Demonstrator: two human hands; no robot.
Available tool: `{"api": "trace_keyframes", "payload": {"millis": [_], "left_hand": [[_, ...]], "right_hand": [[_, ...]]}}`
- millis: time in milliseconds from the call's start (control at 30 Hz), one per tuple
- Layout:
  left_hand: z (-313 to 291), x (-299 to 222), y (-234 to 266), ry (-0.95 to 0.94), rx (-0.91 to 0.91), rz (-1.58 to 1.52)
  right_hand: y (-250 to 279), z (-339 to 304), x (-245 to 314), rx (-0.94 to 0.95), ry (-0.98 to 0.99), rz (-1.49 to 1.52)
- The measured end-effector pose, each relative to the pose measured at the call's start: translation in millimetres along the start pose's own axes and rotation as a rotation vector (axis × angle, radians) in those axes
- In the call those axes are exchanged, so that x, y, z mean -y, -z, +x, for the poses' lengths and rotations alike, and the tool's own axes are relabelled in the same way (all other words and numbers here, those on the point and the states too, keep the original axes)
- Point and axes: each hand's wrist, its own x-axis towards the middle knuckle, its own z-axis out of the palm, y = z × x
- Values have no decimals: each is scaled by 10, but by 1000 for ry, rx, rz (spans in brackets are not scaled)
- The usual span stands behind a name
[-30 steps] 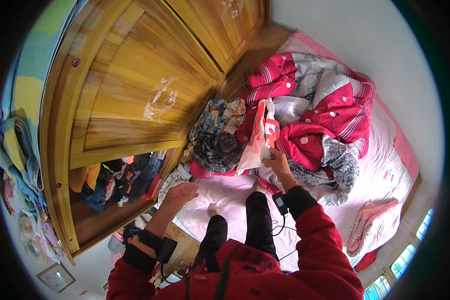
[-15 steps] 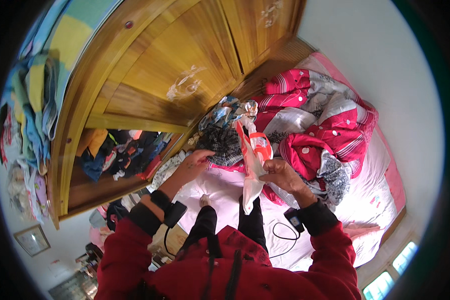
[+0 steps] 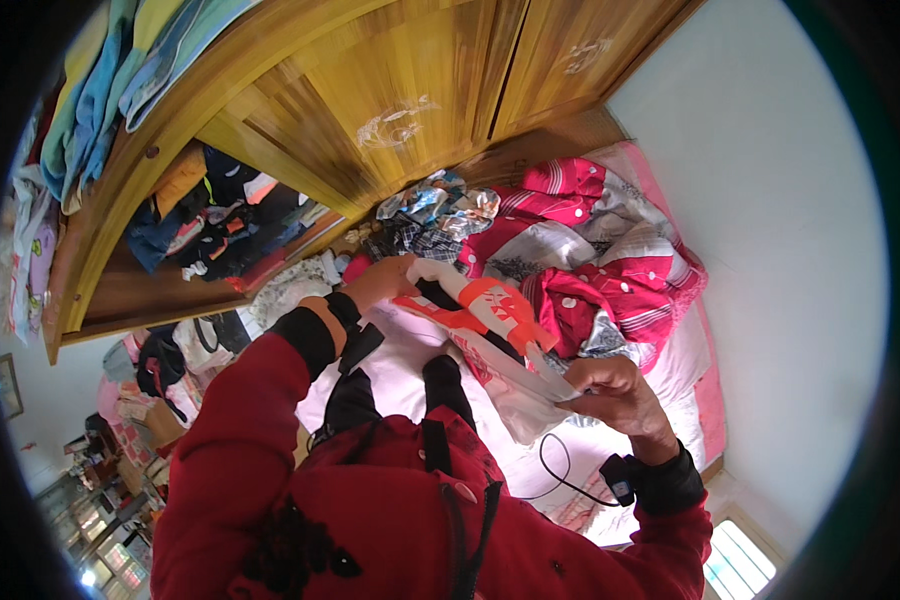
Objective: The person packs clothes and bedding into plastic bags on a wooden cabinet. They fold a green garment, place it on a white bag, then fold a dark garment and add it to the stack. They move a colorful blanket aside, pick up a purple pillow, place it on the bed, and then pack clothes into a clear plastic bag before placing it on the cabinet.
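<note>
A thin white plastic bag with red print (image 3: 505, 312) is stretched between my hands above the bed. My left hand (image 3: 382, 281) grips its upper left end, fingers partly hidden behind the bag. My right hand (image 3: 615, 395) pinches the bag's lower right edge between thumb and fingers. Dark gaps show between the bag's spread layers. Beyond the bag lies a rumpled red, white and grey quilt (image 3: 590, 280). A dark checked cloth (image 3: 425, 240) lies next to a shiny patterned cloth (image 3: 450, 205), past my left hand.
A wooden wardrobe (image 3: 340, 110) stands along the far left, its open compartment (image 3: 220, 230) heaped with clothes. Blue and yellow cloths (image 3: 110, 110) hang at its upper left. The pink bed sheet (image 3: 410, 355) spreads below me, with a black cable (image 3: 570, 480) over it. A white wall (image 3: 770, 250) bounds the right.
My left hand, empty before, has taken hold of the bag. My right hand has moved right and down, so the bag is now pulled wide. The view has shifted.
</note>
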Motion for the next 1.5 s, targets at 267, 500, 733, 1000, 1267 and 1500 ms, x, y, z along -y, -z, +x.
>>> {"api": "trace_keyframes", "payload": {"millis": [267,500,733,1000,1267,1500], "left_hand": [[-370,-304,-221,-26,-137,-159],[-669,-1079,53,-16,-152,-155],[-915,-1361,460,-53,-168,-253],[-1395,-1828,688,-140,-233,-425],[-1676,-1880,774,-188,-280,-445],[-2065,-1883,876,-224,-263,-633]], "right_hand": [[155,-493,145,-298,-64,-158],[464,-865,-87,-572,-48,-182],[672,-761,-310,-681,56,-167],[751,-552,-326,-647,138,-162],[646,-292,-332,-572,133,-182],[460,-9,-441,-496,161,-121]]}}
